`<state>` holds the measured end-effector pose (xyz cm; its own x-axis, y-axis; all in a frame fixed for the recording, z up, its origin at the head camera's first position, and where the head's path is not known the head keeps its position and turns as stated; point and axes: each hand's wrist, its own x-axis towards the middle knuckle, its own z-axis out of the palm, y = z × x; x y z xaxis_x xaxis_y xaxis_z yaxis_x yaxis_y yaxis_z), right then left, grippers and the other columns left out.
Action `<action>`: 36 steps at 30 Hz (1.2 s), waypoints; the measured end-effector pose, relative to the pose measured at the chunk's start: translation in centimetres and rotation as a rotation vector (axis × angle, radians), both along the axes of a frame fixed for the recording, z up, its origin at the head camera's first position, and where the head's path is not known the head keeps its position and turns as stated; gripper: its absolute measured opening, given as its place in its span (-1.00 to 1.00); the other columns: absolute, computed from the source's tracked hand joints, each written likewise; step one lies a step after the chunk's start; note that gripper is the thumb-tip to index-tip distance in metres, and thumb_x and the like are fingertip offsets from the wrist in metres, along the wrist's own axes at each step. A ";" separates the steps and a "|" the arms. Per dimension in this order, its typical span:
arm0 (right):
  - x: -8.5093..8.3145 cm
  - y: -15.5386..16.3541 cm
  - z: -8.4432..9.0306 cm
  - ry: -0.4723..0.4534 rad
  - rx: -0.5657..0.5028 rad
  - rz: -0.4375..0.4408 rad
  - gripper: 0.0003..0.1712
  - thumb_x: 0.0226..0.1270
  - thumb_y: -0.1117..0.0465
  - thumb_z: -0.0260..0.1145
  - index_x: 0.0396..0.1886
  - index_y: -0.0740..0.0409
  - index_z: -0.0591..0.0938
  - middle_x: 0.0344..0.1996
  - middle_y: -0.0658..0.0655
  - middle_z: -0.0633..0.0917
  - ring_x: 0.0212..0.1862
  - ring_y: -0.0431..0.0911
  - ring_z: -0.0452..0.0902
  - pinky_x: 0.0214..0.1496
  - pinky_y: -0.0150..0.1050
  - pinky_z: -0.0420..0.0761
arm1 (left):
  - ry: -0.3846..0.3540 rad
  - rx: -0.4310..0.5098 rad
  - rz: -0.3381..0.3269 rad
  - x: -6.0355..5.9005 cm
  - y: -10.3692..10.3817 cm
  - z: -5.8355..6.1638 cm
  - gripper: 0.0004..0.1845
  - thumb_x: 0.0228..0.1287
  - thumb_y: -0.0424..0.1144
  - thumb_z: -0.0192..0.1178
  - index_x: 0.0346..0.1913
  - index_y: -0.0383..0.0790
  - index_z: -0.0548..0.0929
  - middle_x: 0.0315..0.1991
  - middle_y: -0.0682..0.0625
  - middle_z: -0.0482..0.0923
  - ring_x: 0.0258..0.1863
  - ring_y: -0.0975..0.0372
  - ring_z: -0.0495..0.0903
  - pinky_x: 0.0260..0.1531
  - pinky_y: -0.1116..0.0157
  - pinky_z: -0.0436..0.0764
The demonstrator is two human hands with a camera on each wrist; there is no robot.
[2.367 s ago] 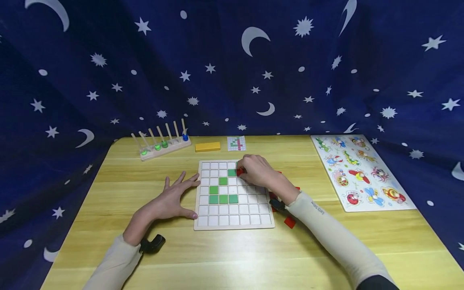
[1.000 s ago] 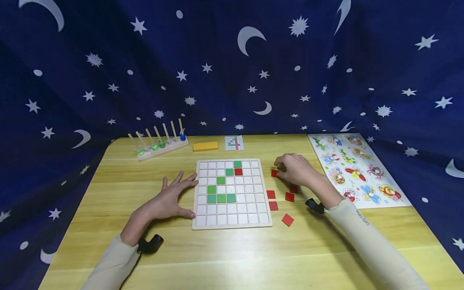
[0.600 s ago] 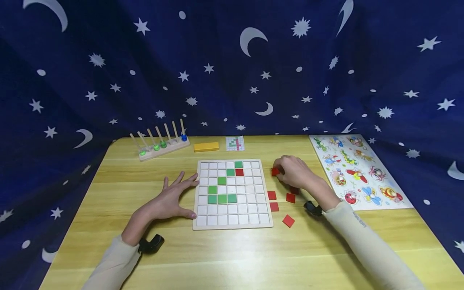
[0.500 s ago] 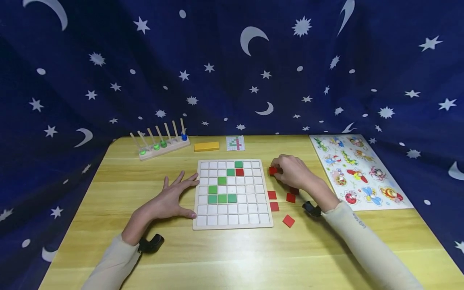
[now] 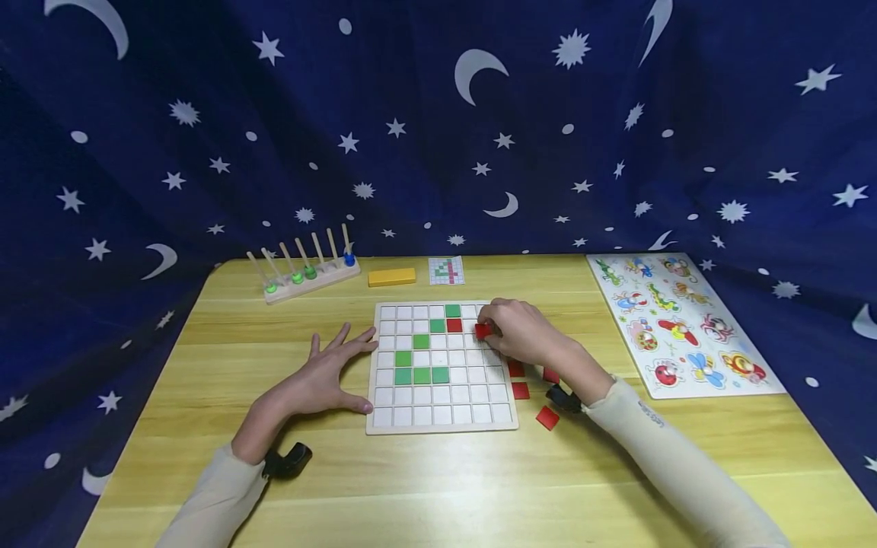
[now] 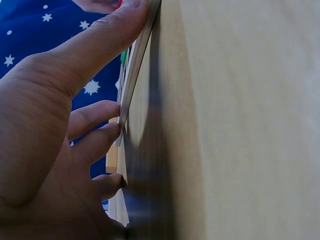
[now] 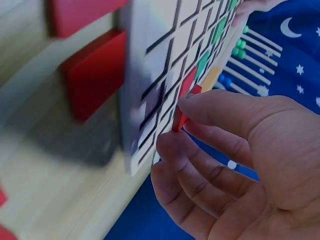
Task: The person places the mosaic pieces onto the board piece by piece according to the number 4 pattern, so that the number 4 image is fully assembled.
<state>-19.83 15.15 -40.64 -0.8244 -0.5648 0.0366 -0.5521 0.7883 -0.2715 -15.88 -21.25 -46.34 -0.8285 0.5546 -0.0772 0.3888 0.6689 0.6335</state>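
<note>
A white grid board (image 5: 438,415) with pale wooden edges lies mid-table. Several green tiles (image 5: 421,342) form a diagonal and a short row in its cells, and one red tile (image 5: 454,326) sits below the topmost green one. Between thumb and fingers my right hand (image 5: 524,332) pinches another red tile (image 5: 483,331) over the board's right columns; the right wrist view shows this held tile (image 7: 181,117) tilted. My left hand (image 5: 318,384) rests with spread fingers along the board's left edge, its thumb (image 6: 107,35) and fingertips touching the rim in the left wrist view.
Loose red tiles (image 5: 547,418) lie right of the board, partly under my right wrist. Behind it are a small pattern card (image 5: 447,271), a yellow block (image 5: 392,278) and a peg rack (image 5: 311,281). An insect puzzle board (image 5: 685,327) lies at the right.
A red tile was left in the grid below the top green one. My right hand went right, picked another red tile off the table and carried it left over the board. My left hand stayed.
</note>
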 end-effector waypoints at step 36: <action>0.9 -0.8 0.0 -0.005 -0.045 0.028 -0.78 0.16 0.37 0.43 -0.16 0.19 0.76 -0.30 0.09 0.68 -0.42 -0.14 0.44 -0.41 -0.22 0.49 | -0.004 0.003 -0.004 -0.1 0.0 -0.1 0.13 -0.19 0.22 0.58 0.50 -0.10 0.34 0.59 0.03 -0.02 0.56 -0.11 -0.30 0.30 -0.35 -0.53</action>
